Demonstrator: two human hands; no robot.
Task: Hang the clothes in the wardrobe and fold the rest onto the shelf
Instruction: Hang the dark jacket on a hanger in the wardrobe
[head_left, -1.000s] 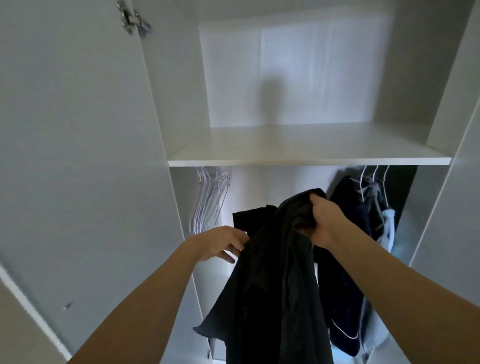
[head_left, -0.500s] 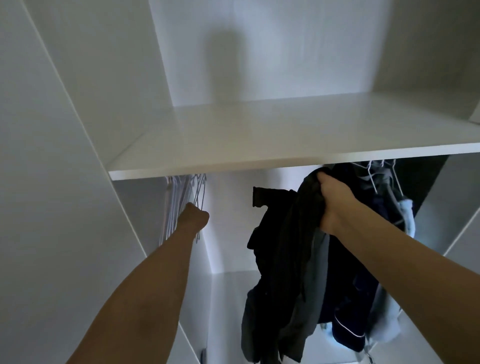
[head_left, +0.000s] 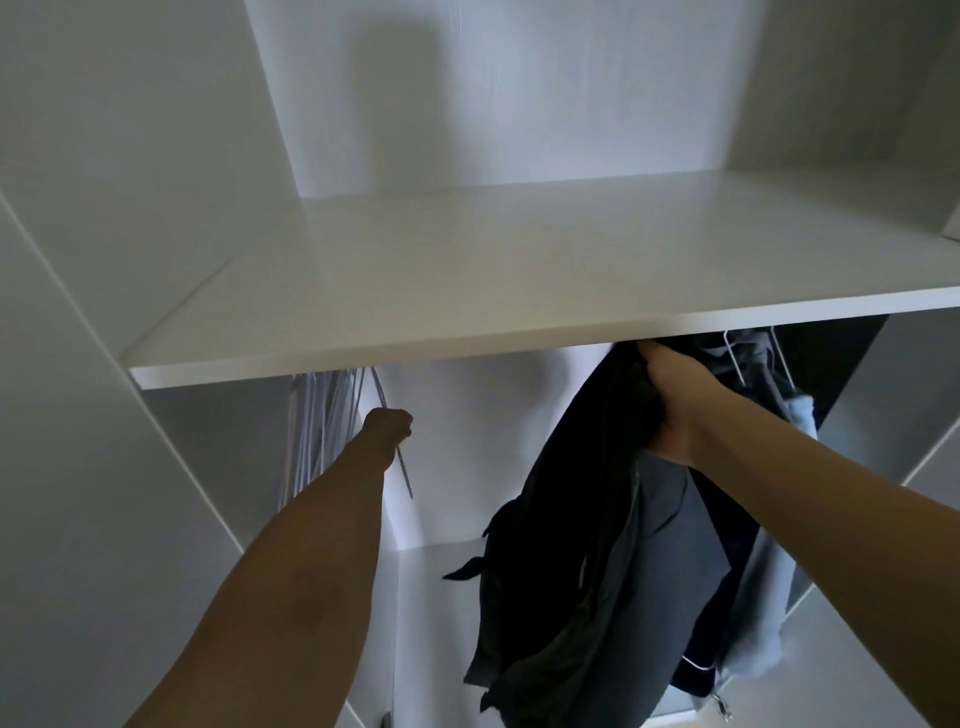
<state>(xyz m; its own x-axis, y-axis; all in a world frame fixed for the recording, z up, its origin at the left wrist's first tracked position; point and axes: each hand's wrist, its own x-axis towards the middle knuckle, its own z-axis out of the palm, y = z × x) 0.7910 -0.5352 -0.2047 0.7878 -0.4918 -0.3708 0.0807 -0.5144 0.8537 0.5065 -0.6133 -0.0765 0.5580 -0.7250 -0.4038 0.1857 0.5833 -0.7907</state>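
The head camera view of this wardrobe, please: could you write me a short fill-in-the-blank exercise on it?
1. The left hand grips a thin white wire ____.
2. The right hand holds up a dark ____ just under the white wooden shelf.
3. The spare white wire hangers hang at the ____ end of the wardrobe.

Missing words: hanger; garment; left

Soft grey shadow (head_left: 410, 88) on white back panel (head_left: 597, 104), pale yellowish strip (head_left: 675, 724) at bottom edge
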